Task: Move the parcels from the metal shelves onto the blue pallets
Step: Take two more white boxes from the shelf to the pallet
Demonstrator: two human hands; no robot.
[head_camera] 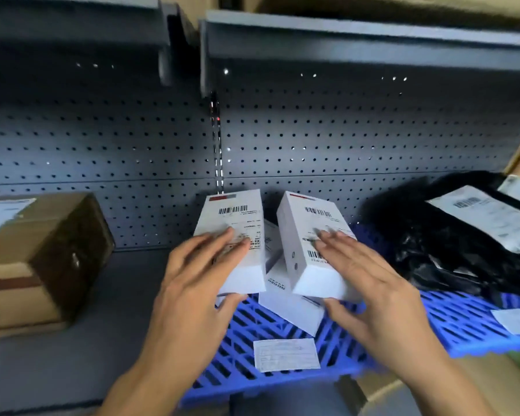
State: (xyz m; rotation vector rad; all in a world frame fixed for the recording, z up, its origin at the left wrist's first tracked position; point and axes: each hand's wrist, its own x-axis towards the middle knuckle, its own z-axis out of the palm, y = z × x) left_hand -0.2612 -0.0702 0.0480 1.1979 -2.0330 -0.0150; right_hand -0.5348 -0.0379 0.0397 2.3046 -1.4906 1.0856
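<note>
Head view: two white boxes in hand over blue pallet

- L hand grips L box: fingers spread flat over the labelled top face, thumb hooked under the near end. Grasping, not released.
- R hand grips R box the same way: fingers on top by the barcode, thumb under the near edge.
- Both boxes white w/ barcode labels and a red strip at the far end. Side by side, small gap btwn them, far ends tilted up toward the pegboard.
- Third box, white, lies on the pallet below and btwn the two held ones. Cannot tell if the held boxes touch it.
- Pallet is blue plastic grid, sits on the grey metal shelf, center to right.
- White slip lies flat on the pallet near its front edge.
- Black bags w/ white shipping labels piled on the pallet, right side, near R box but apart.
- Brown carton w/ label on top stands on the bare shelf at left, well apart from the pallet.
</note>
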